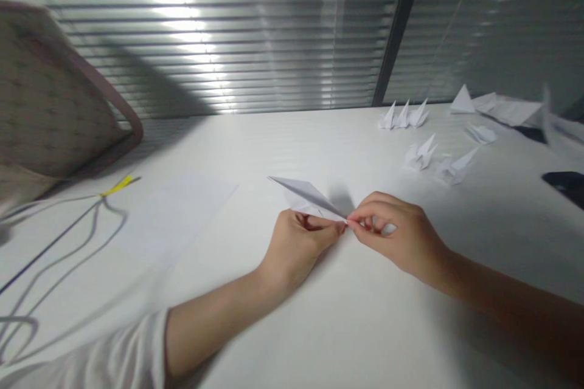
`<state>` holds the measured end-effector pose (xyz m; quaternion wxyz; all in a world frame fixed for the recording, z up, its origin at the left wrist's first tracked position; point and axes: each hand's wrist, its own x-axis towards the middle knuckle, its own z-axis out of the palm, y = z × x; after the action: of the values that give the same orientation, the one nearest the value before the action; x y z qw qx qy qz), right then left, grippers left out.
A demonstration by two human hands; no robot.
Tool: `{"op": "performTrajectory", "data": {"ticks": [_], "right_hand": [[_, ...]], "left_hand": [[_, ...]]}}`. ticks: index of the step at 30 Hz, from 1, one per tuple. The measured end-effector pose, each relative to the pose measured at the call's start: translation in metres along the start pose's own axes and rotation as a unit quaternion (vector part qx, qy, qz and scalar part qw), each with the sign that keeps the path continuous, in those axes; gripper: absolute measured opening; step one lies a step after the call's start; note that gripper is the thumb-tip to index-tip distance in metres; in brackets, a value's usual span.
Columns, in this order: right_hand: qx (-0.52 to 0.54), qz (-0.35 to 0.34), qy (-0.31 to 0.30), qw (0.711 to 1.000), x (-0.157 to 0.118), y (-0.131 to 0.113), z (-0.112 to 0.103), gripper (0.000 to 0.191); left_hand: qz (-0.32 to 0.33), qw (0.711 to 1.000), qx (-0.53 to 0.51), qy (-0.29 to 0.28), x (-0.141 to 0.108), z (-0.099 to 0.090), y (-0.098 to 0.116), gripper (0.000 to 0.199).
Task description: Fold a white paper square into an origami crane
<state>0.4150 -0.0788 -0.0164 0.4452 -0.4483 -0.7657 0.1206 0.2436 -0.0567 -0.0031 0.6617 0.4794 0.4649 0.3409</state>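
Observation:
Between my hands, just above the white table, is a piece of folded white paper (310, 194) with a long pointed flap reaching to the upper left. My left hand (303, 243) grips its lower edge, thumb pressed near the right corner and the other fingers partly hidden under the paper. The fingertips of my right hand (396, 231) pinch that same right corner, almost touching my left thumb. Behind my right hand stand folded paper cranes (420, 155), several in all, some in a row farther back.
A white sheet (177, 213) lies left of my hands. Cables with a yellow tag (116, 186) run along the left side, near a patterned bag (50, 97). More folded paper (506, 108) and a dark object (566, 187) are at the right. Window blinds (255, 36) border the table's back.

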Motion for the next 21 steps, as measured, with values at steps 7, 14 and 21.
{"op": "performTrajectory", "data": {"ticks": [7, 14, 21], "right_hand": [[-0.054, -0.054, 0.017, 0.997, 0.0003, -0.0048, 0.0001, 0.009], [-0.046, -0.049, 0.002, 0.998, 0.0, -0.0049, -0.0008, 0.007], [-0.042, -0.057, -0.015, 0.997, -0.0005, -0.0037, -0.0033, 0.007]], "left_hand": [[0.028, 0.999, -0.016, -0.004, 0.0013, -0.0009, -0.0028, 0.009], [0.032, 0.999, -0.037, -0.006, -0.0007, 0.0008, -0.0013, 0.007], [0.043, 0.997, -0.059, -0.024, 0.0002, -0.0004, -0.0014, 0.006]]}}
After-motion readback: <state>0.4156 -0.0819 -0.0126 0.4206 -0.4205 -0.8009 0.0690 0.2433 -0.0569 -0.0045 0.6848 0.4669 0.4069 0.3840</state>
